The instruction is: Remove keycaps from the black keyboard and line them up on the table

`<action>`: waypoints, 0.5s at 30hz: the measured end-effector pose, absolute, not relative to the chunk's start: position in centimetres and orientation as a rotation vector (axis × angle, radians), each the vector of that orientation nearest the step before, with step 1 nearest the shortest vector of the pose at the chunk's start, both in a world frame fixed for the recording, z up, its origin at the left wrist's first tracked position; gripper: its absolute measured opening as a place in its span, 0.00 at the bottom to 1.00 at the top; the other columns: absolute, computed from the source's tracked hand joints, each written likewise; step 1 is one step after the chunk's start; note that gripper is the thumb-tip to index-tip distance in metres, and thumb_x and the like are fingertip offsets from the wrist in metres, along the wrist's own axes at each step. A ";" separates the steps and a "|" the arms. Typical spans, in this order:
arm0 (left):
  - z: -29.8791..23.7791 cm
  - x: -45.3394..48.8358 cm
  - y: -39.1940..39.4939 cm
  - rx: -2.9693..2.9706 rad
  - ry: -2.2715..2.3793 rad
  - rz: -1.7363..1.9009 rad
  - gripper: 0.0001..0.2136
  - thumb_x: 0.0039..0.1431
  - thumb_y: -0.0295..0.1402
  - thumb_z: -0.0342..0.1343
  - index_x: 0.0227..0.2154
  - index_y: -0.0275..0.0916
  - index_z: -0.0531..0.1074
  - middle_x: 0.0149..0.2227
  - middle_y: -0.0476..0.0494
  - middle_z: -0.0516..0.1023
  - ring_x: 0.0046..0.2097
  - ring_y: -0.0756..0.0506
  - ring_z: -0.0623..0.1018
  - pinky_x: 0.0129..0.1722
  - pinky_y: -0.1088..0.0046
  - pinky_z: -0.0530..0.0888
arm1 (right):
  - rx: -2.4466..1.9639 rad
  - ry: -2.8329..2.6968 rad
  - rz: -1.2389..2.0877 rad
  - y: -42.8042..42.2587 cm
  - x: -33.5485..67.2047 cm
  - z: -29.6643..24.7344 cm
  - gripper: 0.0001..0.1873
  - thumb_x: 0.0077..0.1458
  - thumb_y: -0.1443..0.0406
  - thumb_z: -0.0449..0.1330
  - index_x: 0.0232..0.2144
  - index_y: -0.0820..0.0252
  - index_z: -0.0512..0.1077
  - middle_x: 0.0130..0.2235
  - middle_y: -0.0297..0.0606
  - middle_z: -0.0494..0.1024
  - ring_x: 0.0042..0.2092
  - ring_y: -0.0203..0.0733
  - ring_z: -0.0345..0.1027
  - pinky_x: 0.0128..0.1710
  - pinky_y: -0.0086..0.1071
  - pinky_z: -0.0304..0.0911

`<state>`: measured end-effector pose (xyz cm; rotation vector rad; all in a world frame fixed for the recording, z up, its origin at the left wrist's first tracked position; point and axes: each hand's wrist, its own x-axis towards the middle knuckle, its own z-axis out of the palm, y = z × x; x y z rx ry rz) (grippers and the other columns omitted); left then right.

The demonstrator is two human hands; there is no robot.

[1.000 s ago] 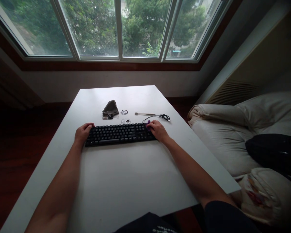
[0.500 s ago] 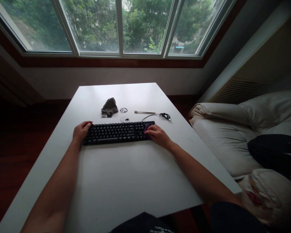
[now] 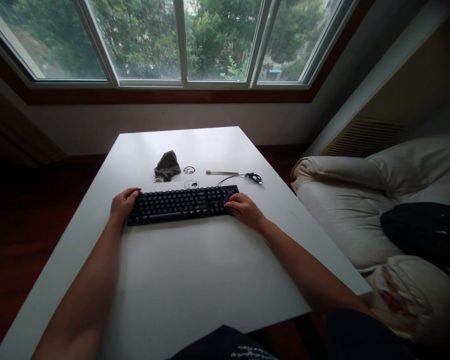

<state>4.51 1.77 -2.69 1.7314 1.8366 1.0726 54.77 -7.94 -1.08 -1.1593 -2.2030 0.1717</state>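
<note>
A black computer keyboard (image 3: 176, 204) lies across the white table. At its left end, my left hand (image 3: 123, 204) is closed round the edge, thumb near the top corner. My right hand (image 3: 245, 207) pinches a small purple lump (image 3: 228, 197) against the number keys at the right end. Whether the lump is cloth or putty, I cannot tell; the fingers partly cover it. The keyboard's black cable (image 3: 253, 177) lies bundled behind that end, its plug showing.
Behind the keyboard lie a crumpled grey-brown cloth (image 3: 168, 164), several thin sticks (image 3: 160, 178), a small round item (image 3: 189, 170), a clear disc-like item (image 3: 191, 184) and a slim brush (image 3: 222, 172). A pale sofa (image 3: 330, 210) with a dark bag (image 3: 416, 225) stands right of the table (image 3: 195, 270).
My right hand and the purple lump have shifted very slightly right over the keys. The left hand keeps its place on the keyboard, and the whole view has moved a little.
</note>
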 end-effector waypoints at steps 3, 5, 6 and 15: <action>-2.6 4.6 1.7 1.721 1.844 1.073 0.18 0.60 0.47 0.54 0.45 0.44 0.82 0.43 0.46 0.85 0.45 0.41 0.81 0.48 0.68 0.75 | -1.264 -2.129 0.122 -7.5 55.3 -1.3 0.13 0.66 0.67 0.56 0.44 0.51 0.80 0.43 0.43 0.76 0.48 0.49 0.69 0.52 0.46 0.68; -2.6 4.6 1.7 1.722 1.848 1.073 0.18 0.60 0.47 0.54 0.45 0.45 0.82 0.43 0.47 0.85 0.45 0.41 0.81 0.49 0.68 0.75 | -1.368 -2.035 0.059 -7.2 56.2 -1.0 0.14 0.65 0.68 0.56 0.45 0.53 0.80 0.43 0.44 0.74 0.47 0.50 0.68 0.51 0.46 0.68; -2.6 4.6 1.7 1.726 1.852 1.072 0.18 0.60 0.47 0.54 0.45 0.45 0.82 0.43 0.47 0.85 0.46 0.41 0.81 0.49 0.68 0.75 | -1.405 -2.000 0.031 -7.2 56.6 -0.9 0.14 0.64 0.69 0.56 0.45 0.54 0.80 0.42 0.44 0.74 0.47 0.51 0.68 0.51 0.47 0.68; -2.4 4.8 1.6 1.755 1.870 1.072 0.18 0.60 0.46 0.54 0.45 0.45 0.82 0.42 0.47 0.85 0.45 0.41 0.81 0.50 0.67 0.75 | -1.106 -2.243 0.185 -8.6 54.4 -0.2 0.12 0.64 0.67 0.58 0.45 0.50 0.80 0.44 0.41 0.77 0.48 0.47 0.70 0.50 0.44 0.68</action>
